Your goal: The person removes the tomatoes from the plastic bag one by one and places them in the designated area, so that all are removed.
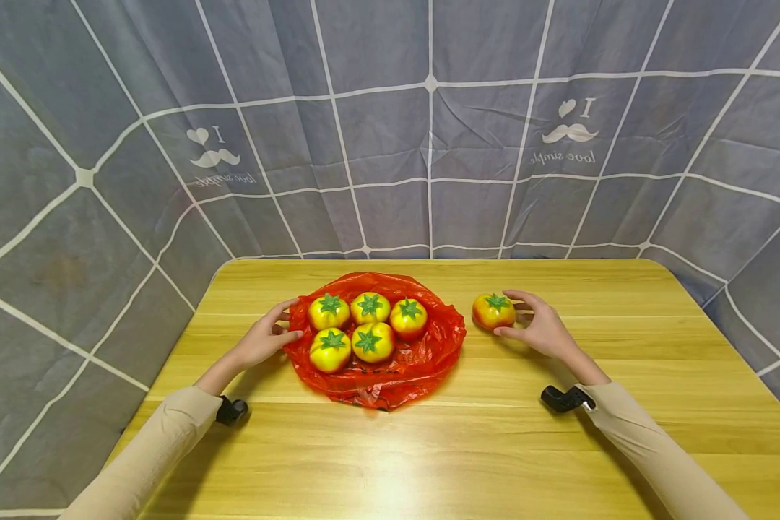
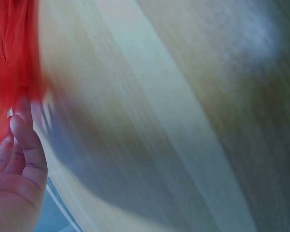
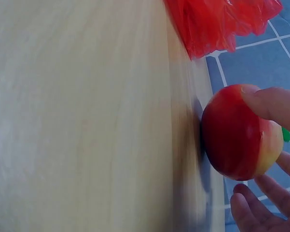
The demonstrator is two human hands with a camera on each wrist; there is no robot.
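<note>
Wood-grain tabletop (image 1: pixel 396 448), pale yellow-brown, far corners rounded, glare near the near edge. Grey-blue cloth (image 1: pixel 390 137) with white grid lines hangs behind the far edge and down both sides; two moustache-and-heart prints (image 1: pixel 568 133) on it, lettering mirrored.

Count: six tomatoes, yellow and red with green star-shaped tops. Five tomatoes (image 1: pixel 373 341) sit in one red plastic bag (image 1: pixel 425 361), three in the row towards the far edge, two in front. Bag lies spread out left of the tabletop's middle, nearer the far edge, rim crumpled, dark print on the near part. One lone tomato (image 1: pixel 490 312) is right of the bag, near it, wood showing between; also towards the far edge.

Two hands. Left hand (image 1: pixel 263 339) is at the bag's left rim, thumb and fingers part-curled and touching the plastic; can't tell from here whether they pinch it. Right hand (image 1: pixel 542 331) has the lone tomato between thumb and fingertips, fingers bent, spread about as wide as the fruit; they cover part of its right side.

Beige sleeves (image 1: pixel 656 448) on both arms, a black wrist device (image 1: pixel 565 399) on each, over the tabletop's left and right parts.
</note>
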